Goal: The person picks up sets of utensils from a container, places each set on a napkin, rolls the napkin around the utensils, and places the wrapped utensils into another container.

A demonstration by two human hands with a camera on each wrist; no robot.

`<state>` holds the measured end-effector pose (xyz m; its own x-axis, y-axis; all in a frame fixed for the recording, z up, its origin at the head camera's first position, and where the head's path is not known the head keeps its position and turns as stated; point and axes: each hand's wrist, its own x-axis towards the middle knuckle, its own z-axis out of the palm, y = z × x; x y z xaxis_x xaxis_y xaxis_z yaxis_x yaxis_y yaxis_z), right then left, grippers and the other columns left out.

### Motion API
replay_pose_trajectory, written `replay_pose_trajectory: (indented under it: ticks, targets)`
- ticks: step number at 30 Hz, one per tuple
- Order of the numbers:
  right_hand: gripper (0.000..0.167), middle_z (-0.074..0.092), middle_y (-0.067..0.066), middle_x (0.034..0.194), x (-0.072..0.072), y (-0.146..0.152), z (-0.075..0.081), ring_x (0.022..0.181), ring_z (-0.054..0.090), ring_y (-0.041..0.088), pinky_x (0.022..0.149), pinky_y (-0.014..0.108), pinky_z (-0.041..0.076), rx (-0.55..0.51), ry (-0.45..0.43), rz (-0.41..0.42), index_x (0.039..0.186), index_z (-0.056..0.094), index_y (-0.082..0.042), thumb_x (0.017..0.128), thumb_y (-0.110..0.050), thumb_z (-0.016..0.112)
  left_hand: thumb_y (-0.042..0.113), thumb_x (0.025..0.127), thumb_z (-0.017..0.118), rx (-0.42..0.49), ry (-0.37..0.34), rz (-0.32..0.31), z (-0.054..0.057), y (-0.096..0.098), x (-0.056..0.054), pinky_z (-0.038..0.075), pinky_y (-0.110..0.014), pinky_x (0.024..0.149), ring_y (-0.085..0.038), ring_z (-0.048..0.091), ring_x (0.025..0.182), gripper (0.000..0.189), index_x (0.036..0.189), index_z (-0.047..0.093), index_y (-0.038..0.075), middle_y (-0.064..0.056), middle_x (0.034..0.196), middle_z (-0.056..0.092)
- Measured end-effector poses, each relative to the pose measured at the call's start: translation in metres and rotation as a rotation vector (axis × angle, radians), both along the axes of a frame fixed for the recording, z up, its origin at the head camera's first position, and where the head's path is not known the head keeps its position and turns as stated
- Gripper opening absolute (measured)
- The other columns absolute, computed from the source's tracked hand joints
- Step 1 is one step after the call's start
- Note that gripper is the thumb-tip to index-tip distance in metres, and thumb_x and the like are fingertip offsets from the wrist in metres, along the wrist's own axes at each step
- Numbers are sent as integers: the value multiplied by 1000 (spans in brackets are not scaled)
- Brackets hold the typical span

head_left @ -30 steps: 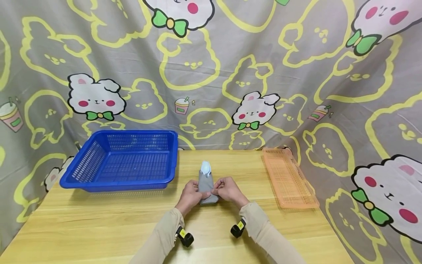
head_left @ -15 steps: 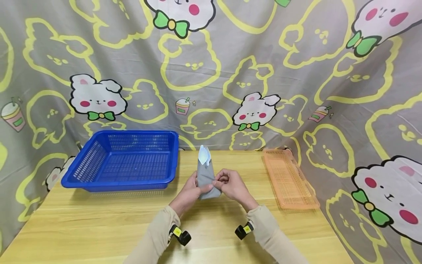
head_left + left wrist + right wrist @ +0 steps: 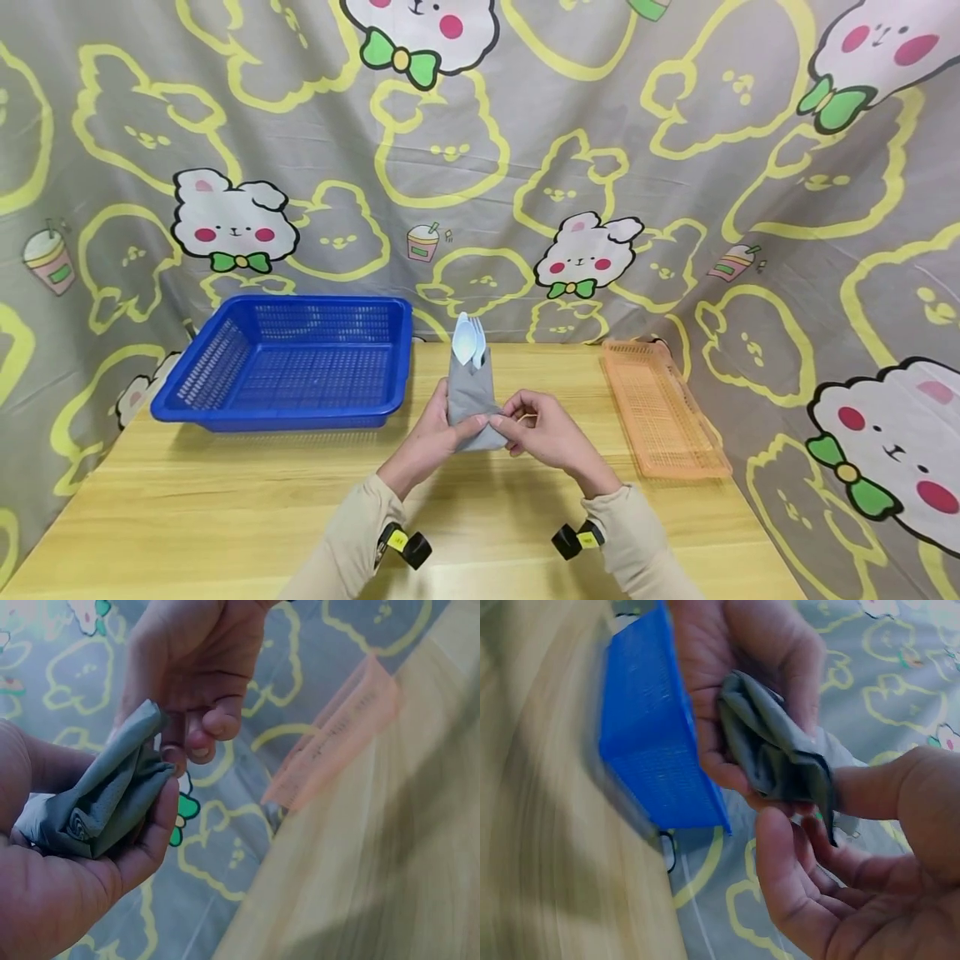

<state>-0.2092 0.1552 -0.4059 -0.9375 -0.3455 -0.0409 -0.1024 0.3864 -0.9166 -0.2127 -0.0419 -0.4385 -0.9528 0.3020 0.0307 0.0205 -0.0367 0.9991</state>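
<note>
A grey cloth napkin (image 3: 471,400) is wrapped round a pale spoon (image 3: 465,340) and a pale fork (image 3: 480,335), whose heads stick out at its top. My left hand (image 3: 429,433) grips the bundle from the left, thumb across its front; in the left wrist view the fingers curl under the cloth. With thumb and fingers, my right hand (image 3: 546,429) pinches a loose corner at the bundle's lower right. The right wrist view shows that corner (image 3: 825,795) between thumb and fingers, and the rolled lower end facing the camera. The handles are hidden inside the cloth.
A blue plastic basket (image 3: 281,421) stands on the left of the wooden table (image 3: 247,500). On the right lies a shallow orange basket (image 3: 663,408). A patterned curtain (image 3: 465,208) hangs behind and along the sides.
Both hands have raised and tilted the bundle, so more of the spoon and fork shows. My right hand has moved slightly right, drawing the napkin's lower corner outward.
</note>
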Motion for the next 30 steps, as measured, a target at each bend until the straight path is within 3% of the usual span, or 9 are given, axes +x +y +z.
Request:
replay_pose_trajectory:
  ticks: [9,14,20,26,28,30]
  targets:
    - [21,65,3,77,1,9,9,67,67,14,64,32,61,-91,-77,61,97,63,9,95,-10,70,10,95,67,30,-12,-15,8,-1,5,51,-32,96,-24,61,116,61,145,32,10,-22,137,56]
    - [21,65,1,74,0,14,12,63,64,11,63,31,60,-76,-56,78,96,63,10,95,-10,70,15,94,72,87,-64,-29,6,-4,5,55,-30,90,-15,67,105,61,142,34,14,-20,132,62]
    - [18,65,1,73,-1,18,15,60,61,10,59,26,56,-58,-21,70,94,65,6,95,-11,70,15,96,68,146,-78,-66,4,-9,8,57,-29,84,-11,71,96,54,138,34,13,-15,118,69]
    - [12,65,8,74,3,11,15,60,60,12,56,27,55,57,152,20,91,66,-1,95,-11,71,10,96,67,170,-83,-41,6,-8,12,57,-28,81,-10,71,94,52,137,34,13,-11,113,71]
    - [9,64,8,76,8,5,16,62,59,12,57,25,53,115,260,-56,91,66,-4,93,-10,72,8,95,67,171,-77,-9,7,-7,12,57,-28,81,-10,72,93,53,136,34,12,-14,114,71]
    - [11,65,8,79,16,-2,16,66,58,12,59,25,52,186,431,-163,94,65,-6,90,-9,75,6,94,67,182,-74,26,9,-4,13,57,-28,80,-10,72,93,53,135,34,11,-20,117,70]
